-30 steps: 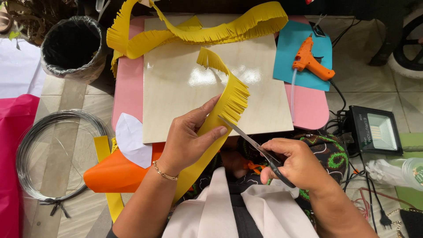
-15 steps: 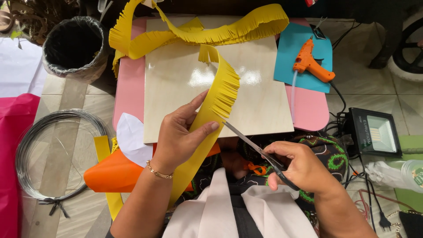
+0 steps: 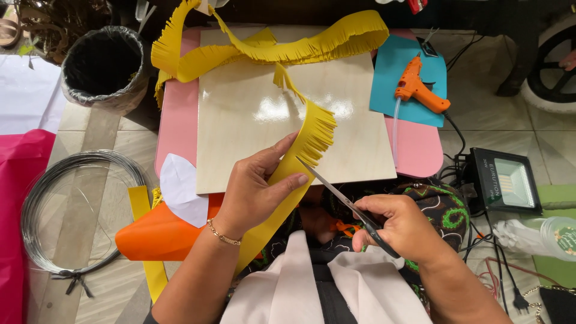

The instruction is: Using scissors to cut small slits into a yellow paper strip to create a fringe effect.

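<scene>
Presently, left hand (image 3: 255, 189) fingers clamped on long yellow fringed paper strip (image 3: 300, 153), thumb beneath. Right hand (image 3: 402, 231) fingers closed in black-handled scissors (image 3: 348, 207), blade tips touching strip beside left fingertips. Strip judged light, floppy, tearable; grip uncut edge near blades.

Fringed yellow paper strip (image 3: 300, 153), scissors (image 3: 345, 201)
</scene>
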